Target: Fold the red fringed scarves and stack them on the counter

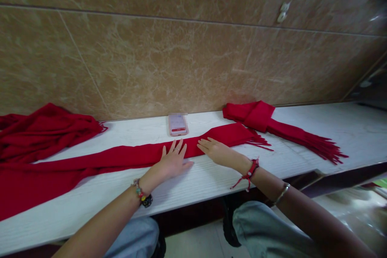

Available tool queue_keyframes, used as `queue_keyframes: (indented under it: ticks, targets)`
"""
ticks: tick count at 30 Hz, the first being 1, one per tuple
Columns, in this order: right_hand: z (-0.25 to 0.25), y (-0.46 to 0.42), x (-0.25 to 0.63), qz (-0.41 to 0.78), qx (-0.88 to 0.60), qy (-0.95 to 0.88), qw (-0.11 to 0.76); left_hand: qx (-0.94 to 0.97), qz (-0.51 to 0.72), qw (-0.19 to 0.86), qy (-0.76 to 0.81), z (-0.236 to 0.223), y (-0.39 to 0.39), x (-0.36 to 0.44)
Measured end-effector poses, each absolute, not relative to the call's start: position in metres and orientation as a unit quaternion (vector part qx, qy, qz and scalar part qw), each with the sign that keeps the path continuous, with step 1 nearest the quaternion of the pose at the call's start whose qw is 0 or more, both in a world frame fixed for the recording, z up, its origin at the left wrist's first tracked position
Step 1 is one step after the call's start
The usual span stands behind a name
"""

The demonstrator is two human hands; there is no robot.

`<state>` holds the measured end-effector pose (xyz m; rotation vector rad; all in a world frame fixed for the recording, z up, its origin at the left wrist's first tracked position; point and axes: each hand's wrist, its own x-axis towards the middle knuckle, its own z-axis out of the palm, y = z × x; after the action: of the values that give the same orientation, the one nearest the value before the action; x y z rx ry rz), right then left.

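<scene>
A long red scarf (pixel 121 157) lies along the white tabletop, narrow in its middle, wider toward the left and fringed at its right end. My left hand (pixel 173 162) rests on the scarf's near edge with the fingers spread over the cloth. Just right of it, my right hand (pixel 216 151) lies flat on the same scarf, fingers stretched and pointing left. Neither hand grips anything. Behind the hands is a phone (pixel 178 125), lying face up close to the wall.
A second red scarf (pixel 250 115), folded over itself with its fringe to the right, lies at the back right. At the far left is a crumpled heap of red cloth (pixel 48 133). A tan marbled wall (pixel 181 60) borders the back of the white tabletop (pixel 317 125).
</scene>
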<state>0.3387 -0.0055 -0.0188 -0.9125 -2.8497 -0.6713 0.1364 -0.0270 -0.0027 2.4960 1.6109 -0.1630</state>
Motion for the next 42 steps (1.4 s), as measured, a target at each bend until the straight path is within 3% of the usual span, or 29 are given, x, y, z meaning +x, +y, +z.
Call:
queue_keyframes:
  ticks: [5,10,18,24,33,42]
  targets:
    - [-0.024,-0.015,0.326,-0.153,-0.341,-0.924,0.077,0.834,-0.045,0.107,0.539,-0.012,-0.028,0.138]
    - [-0.023,-0.022,0.327,-0.088,-0.380,-0.919,0.056,0.820,-0.067,0.116,0.557,-0.003,-0.029,0.120]
    - [-0.017,-0.015,0.300,-0.077,-0.380,-0.915,0.111,0.793,-0.080,0.113,0.593,0.002,-0.034,0.093]
    - [-0.026,-0.005,0.288,-0.051,-0.428,-0.901,0.055,0.784,-0.110,0.116,0.600,0.009,-0.039,0.089]
    - [-0.014,0.012,0.359,-0.184,-0.511,-0.840,0.004,0.736,-0.125,0.111,0.656,0.013,-0.039,0.096]
    - [-0.023,0.042,0.456,-0.191,-0.566,-0.802,-0.030,0.702,-0.104,0.109,0.696,0.018,-0.038,0.109]
